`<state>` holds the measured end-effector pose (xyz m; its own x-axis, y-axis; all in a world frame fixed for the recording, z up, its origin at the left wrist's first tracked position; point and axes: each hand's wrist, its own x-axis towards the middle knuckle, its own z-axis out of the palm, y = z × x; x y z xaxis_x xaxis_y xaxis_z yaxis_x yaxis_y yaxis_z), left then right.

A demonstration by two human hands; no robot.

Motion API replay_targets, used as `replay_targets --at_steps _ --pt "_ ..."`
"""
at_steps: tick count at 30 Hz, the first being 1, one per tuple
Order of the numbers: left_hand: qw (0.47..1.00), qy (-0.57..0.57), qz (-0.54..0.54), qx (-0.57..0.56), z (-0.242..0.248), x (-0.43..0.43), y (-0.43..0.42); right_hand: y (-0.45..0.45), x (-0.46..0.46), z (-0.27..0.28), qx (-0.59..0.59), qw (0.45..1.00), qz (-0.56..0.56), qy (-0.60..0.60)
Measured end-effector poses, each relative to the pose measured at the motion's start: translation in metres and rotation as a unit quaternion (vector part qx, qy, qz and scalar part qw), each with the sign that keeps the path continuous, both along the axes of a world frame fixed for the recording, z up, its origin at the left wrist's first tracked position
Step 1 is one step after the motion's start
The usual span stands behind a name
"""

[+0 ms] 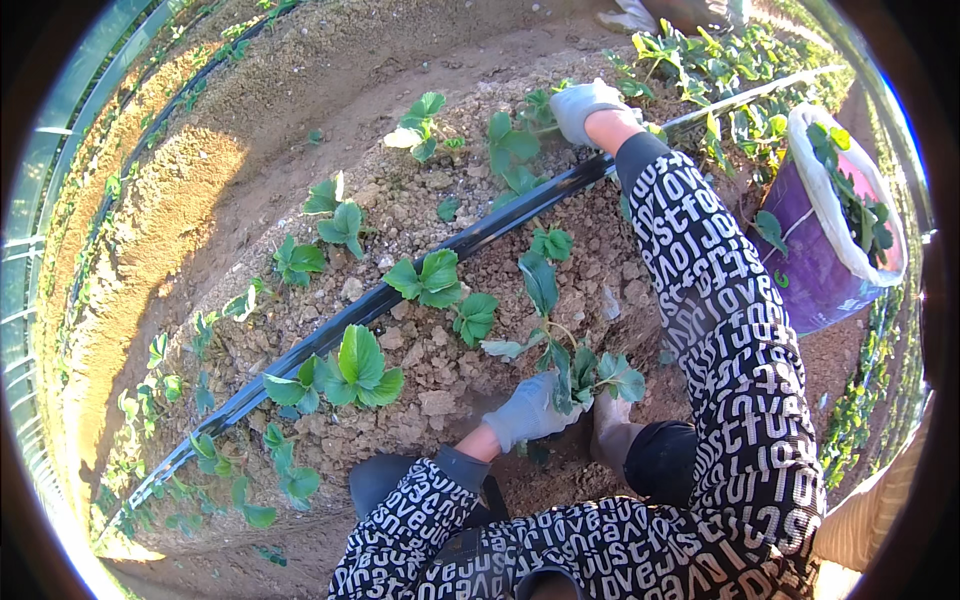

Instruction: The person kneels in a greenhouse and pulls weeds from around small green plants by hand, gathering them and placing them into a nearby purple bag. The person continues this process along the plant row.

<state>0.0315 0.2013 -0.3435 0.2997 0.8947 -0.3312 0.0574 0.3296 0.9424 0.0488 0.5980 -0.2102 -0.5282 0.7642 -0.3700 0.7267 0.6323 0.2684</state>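
My left hand [534,411], in a pale grey knit glove, is low over the soil near my feet. It grips a bunch of strawberry leaves and stems [581,371], some of them drooping. My right hand [586,112], gloved alike, reaches across the black drip tape [480,238] to a strawberry plant [513,142] on the far side. A stem runs up to its curled fingers, whose tips are hidden behind the hand. Between the hands, young strawberry plants [431,279] grow in the cloddy soil [420,352] of the raised bed.
To the right, a purple bag [799,244] with a white rolled rim [806,142] contains leafy cuttings [870,217]. Dense strawberry foliage [705,67] covers the bed's far right. A bare soil furrow [300,142] lies beyond the bed. Part of another person [630,16] shows at the top edge.
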Motion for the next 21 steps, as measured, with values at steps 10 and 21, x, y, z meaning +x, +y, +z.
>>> replay_targets --at_steps 10,21 --pt "0.972 -0.147 0.186 0.007 0.050 -0.004 0.015 -0.060 0.049 0.058 0.060 0.933 -0.072 0.347" --pt "0.945 -0.110 0.255 0.173 0.061 -0.003 0.023 -0.251 0.089 0.001 -0.358 0.839 -0.199 0.358"
